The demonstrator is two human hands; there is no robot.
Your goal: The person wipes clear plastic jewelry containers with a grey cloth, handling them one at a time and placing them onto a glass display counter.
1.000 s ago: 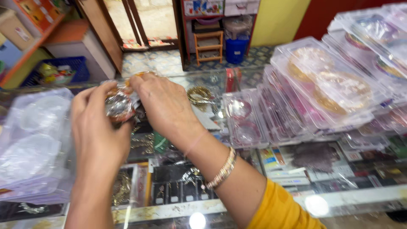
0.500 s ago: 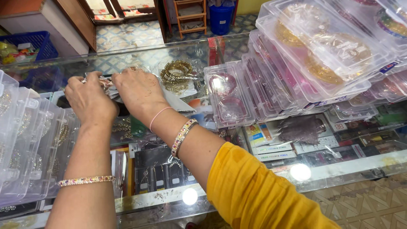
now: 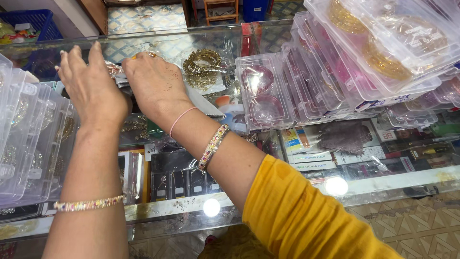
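Since half a second ago, both hands sit slightly nearer the counter's far edge, and the camera has dipped, so more of my yellow sleeve fills the bottom of the head view.

From the head camera, I see my left hand raised over the glass counter near its far left corner, fingers straight and spread, palm down, not closed on anything I can make out. My right hand lies just beside it, knuckles up, fingers curled down onto a small crinkled clear packet; only a sliver of that packet shows between the two hands, at their fingertips, and I cannot tell how firmly it is pinched. A beaded bracelet and a thin pink band ring the right wrist; another beaded bracelet rings the left forearm.

Just right of the right hand, a stack of gold bangles rests on the glass, apart from the fingers. Beyond it stands an open clear plastic case with round wells, and further right overlapping clear boxes of bangles run up to the counter's far right corner. Stacked clear plastic boxes crowd the left edge, touching my left forearm. Compared with the earlier frame, the bangles and cases lie as they did.
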